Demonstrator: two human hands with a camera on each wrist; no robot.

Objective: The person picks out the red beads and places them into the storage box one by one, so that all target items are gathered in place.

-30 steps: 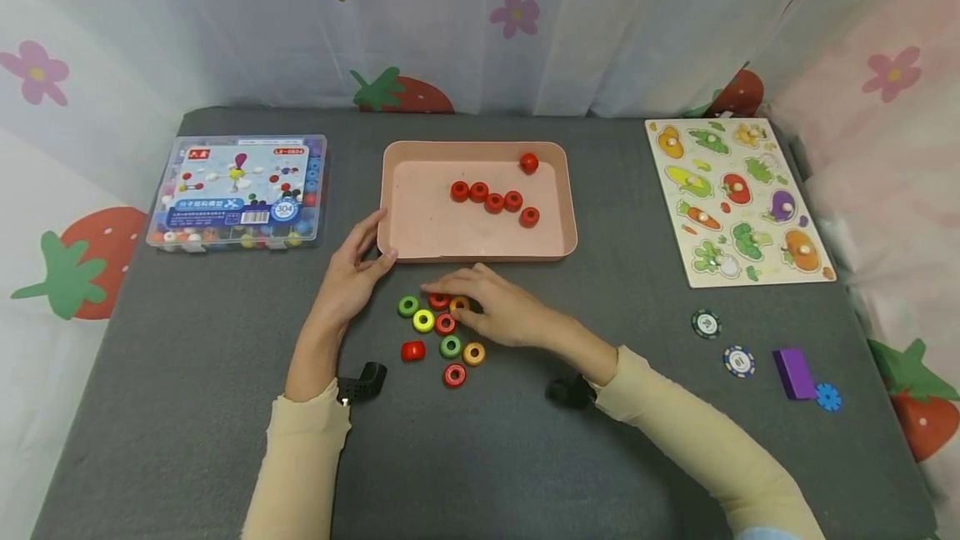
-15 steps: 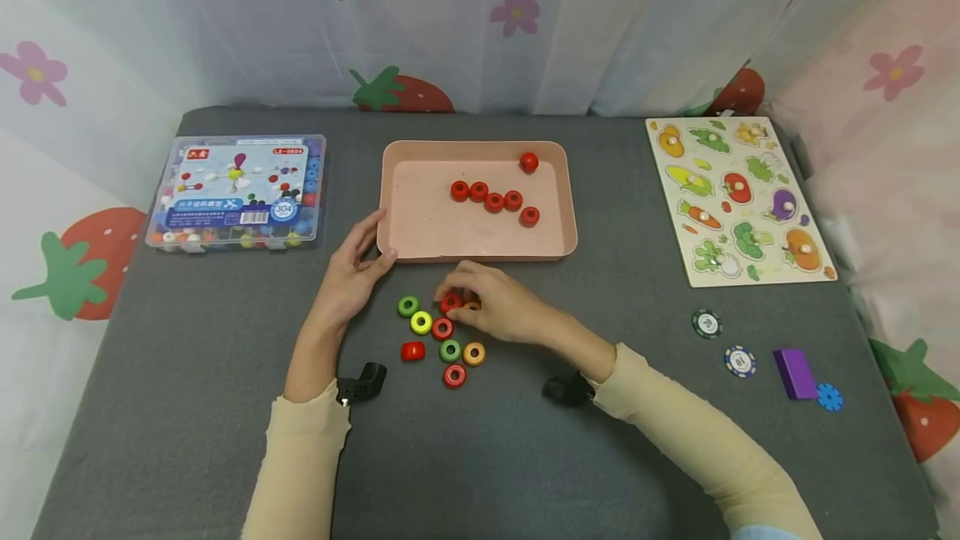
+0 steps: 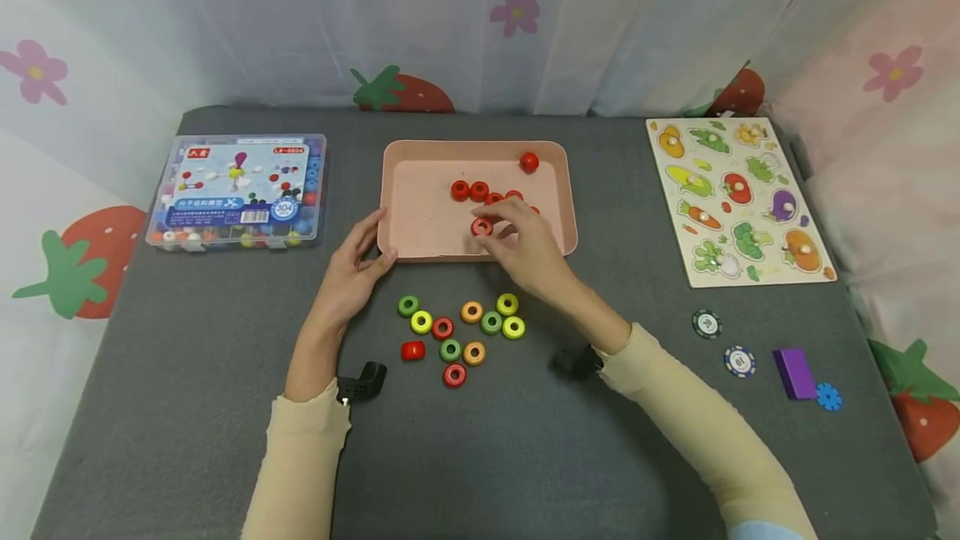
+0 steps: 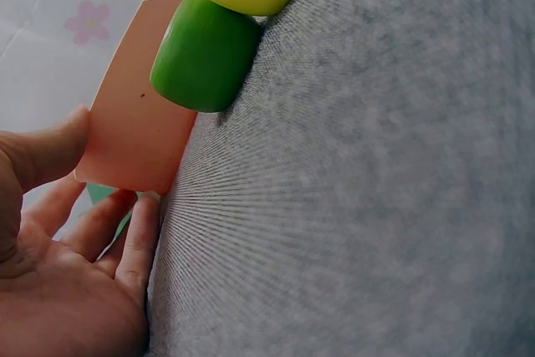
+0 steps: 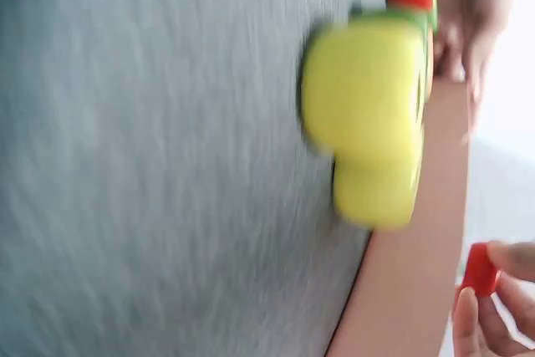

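Note:
In the head view, my right hand pinches a red ring-shaped bead between thumb and fingers, above the pink tray. The right wrist view also shows this red bead at the fingertips. My left hand touches the tray's near left corner, thumb at the front wall and fairly straight fingers along the left side. Several red beads lie in the tray, some partly hidden behind the right hand. On the table in front are loose green beads, yellow beads, orange beads and red beads.
A clear plastic box of coloured pieces stands at the left. A vegetable puzzle board lies at the back right. Nearer are two poker chips, a purple block and a blue toothed disc.
My right hand has picked up a red bead from the group and carried it up and right over the tray. Beads it covered now show. The left hand stays put.

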